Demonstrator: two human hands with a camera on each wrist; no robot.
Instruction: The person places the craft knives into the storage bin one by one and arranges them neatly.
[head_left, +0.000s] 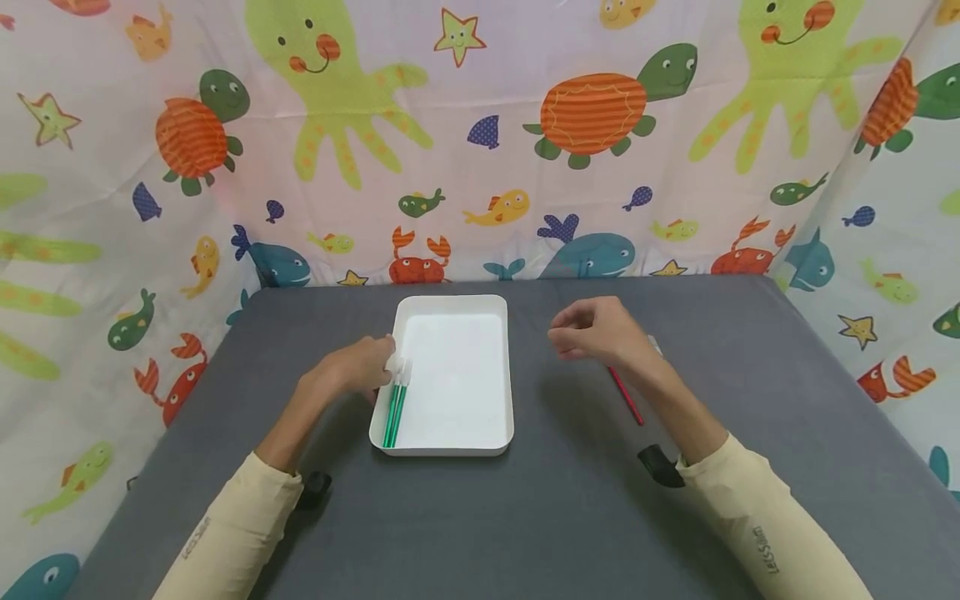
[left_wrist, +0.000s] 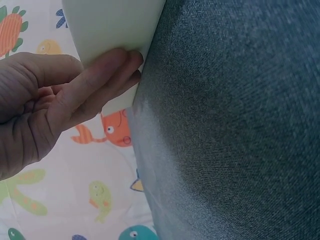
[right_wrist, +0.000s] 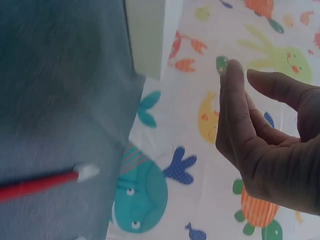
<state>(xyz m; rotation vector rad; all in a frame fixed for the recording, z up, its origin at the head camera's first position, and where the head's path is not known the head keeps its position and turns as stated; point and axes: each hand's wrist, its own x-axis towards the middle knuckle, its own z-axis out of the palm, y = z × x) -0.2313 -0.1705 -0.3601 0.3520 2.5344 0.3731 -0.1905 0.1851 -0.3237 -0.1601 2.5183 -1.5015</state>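
Cream sleeves (head_left: 232, 525) frame the foreground as the left hand (head_left: 360, 364) pinches the side of the white tray (head_left: 457, 375), two green brushes (head_left: 392, 414) inside! Right hand (head_left: 600, 329) hovers, fingers parted, holding nothing. Partway, I'd judge: green pair in, red brush (head_left: 626, 396) left outside on the tabletop (head_left: 525, 525).

The left hand (head_left: 358, 367) is gripping a white rectangular tray (head_left: 457, 379) at nine o'clock; two green paintbrushes (head_left: 392, 415) are lying inside at eight, a red paintbrush (head_left: 626, 396) is lying outside, around three.
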